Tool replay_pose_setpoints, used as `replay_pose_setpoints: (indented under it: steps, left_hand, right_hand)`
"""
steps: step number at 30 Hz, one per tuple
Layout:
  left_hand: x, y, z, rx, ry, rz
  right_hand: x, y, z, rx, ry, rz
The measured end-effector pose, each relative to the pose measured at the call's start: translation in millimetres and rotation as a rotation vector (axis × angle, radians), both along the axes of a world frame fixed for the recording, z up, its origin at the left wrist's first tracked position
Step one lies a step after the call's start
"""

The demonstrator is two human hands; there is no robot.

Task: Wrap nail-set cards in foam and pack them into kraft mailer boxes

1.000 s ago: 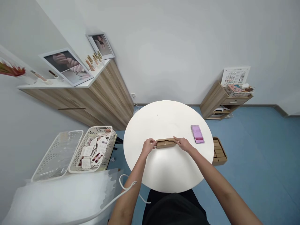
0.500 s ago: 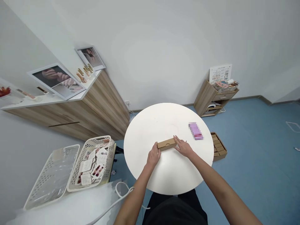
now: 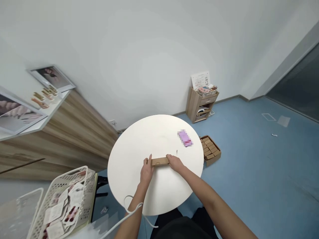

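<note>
Fingers [image 3: 170, 157] pressed together, bracing narrow kraft carton [image 3: 159, 161] at both ends | left hand [image 3: 146, 172] at left end, right hand [image 3: 176, 163] at right end | carton now level, earlier angled | on round white counter [image 3: 154, 136]

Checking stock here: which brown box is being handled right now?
The flat kraft box between the left hand and right hand; the others sit packed in the floor carton.

Left hand [image 3: 147, 172] and right hand [image 3: 175, 163] bare, ungloved. Left forearm [image 3: 133, 220] and right forearm [image 3: 211, 202] also bare, no sleeve in view. Black clothing [image 3: 184, 227] matt, at lower edge of view. Thin white cable [image 3: 125, 201] lies alongside left forearm; attachment not visible
</note>
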State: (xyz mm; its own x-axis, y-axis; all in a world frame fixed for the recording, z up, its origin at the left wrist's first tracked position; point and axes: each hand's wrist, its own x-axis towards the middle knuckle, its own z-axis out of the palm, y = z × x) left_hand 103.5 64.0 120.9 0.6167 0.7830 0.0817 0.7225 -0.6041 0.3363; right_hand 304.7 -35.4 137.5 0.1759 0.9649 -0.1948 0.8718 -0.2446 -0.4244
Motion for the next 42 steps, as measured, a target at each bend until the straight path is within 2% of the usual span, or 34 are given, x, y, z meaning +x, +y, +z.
replay_pose_setpoints:
  steps: [2, 4, 7, 9, 12, 15, 18, 20, 22, 25, 30, 34, 38, 42]
  left_hand:
    - [19.7, -6.1, 14.9, 0.016, -0.011, -0.033]
    - [48.1, -22.6, 29.9, 0.035, -0.069, -0.087]
    - [106.7, -65.5, 46.1, 0.019, -0.179, -0.170]
    - [152.8, -102.0, 49.2, -0.018, -0.258, -0.222]
    - [223.2, -158.5, 42.0, -0.099, -0.358, -0.303]
    - [284.8, -206.6, 26.5, -0.231, -0.422, -0.368]
    - [332.3, -238.8, 10.0, -0.418, -0.442, -0.397]
    - [357.4, -250.4, -0.4, -0.512, -0.425, -0.395]
    - [380.0, -254.9, -11.9, -0.552, -0.413, -0.387]
    - [414.3, -252.6, -35.5, -0.557, -0.387, -0.351]
    - [479.7, -237.2, -90.6, -0.528, -0.253, -0.213]
    - [532.1, -224.5, -131.7, -0.584, -0.028, -0.081]
    - [578.2, -213.5, -164.6, -0.644, 0.204, -0.050]
    - [616.8, -202.6, -201.5, -0.665, 0.345, -0.023]
  right_hand:
    - [20.1, -23.7, 8.1, 0.122, 0.038, -0.018]
    - [52.7, -55.0, 17.9, 0.270, 0.077, -0.028]
    - [119.3, -112.7, 30.2, 0.437, 0.149, -0.068]
    - [168.3, -155.6, 34.0, 0.482, 0.200, -0.119]
    - [236.7, -222.0, 34.9, 0.465, 0.258, -0.160]
    - [290.5, -282.3, 36.1, 0.392, 0.291, -0.205]
    - [331.3, -324.4, 37.0, 0.297, 0.327, -0.304]
    - [355.7, -338.2, 33.6, 0.235, 0.362, -0.344]
    - [380.8, -340.3, 25.0, 0.186, 0.385, -0.350]
    - [421.1, -326.1, 3.2, 0.165, 0.387, -0.329]
    - [494.8, -280.8, -41.1, 0.086, 0.363, -0.307]
    - [557.0, -244.3, -72.7, -0.019, 0.262, -0.345]
    - [614.2, -209.9, -104.9, -0.054, 0.133, -0.380]
    - [660.4, -170.3, -148.9, -0.085, 0.061, -0.364]
